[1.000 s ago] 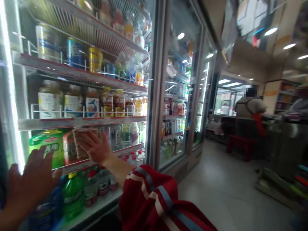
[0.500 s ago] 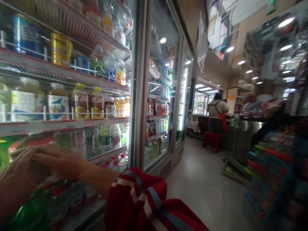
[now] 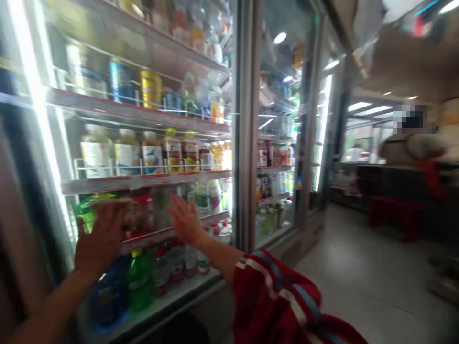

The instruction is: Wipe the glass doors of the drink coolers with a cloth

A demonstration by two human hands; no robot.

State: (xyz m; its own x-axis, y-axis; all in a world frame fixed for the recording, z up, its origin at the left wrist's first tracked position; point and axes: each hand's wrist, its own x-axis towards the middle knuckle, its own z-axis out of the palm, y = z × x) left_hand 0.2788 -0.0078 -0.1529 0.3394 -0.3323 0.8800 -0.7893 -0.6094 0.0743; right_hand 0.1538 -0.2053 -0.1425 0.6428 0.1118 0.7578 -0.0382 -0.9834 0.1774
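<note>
My left hand [image 3: 100,239], blurred, reaches up in front of the lower shelf of a lit drinks fridge. Its fingers are stretched out, near a bright green bottle or pack [image 3: 84,210] that it partly covers. To the right, my right hand [image 3: 184,220] is raised with its fingers spread and nothing in it. Close by it stands a red-labelled container [image 3: 143,210], too smeared to name. Below the hands are a green bottle with a yellow cap [image 3: 139,279], a large blue bottle [image 3: 109,296] and several red-capped bottles [image 3: 161,270].
Above, white-labelled juice bottles [image 3: 95,150] line a shelf, with a yellow can [image 3: 150,88] and a blue can [image 3: 121,80] one level higher. A metal door frame [image 3: 246,124] divides the fridge. Farther right are a person [image 3: 409,148] and a red stool [image 3: 398,212].
My hands, close together at the lower left before, are now apart and further right in view. The view has swung left, showing the fridge's left edge.
</note>
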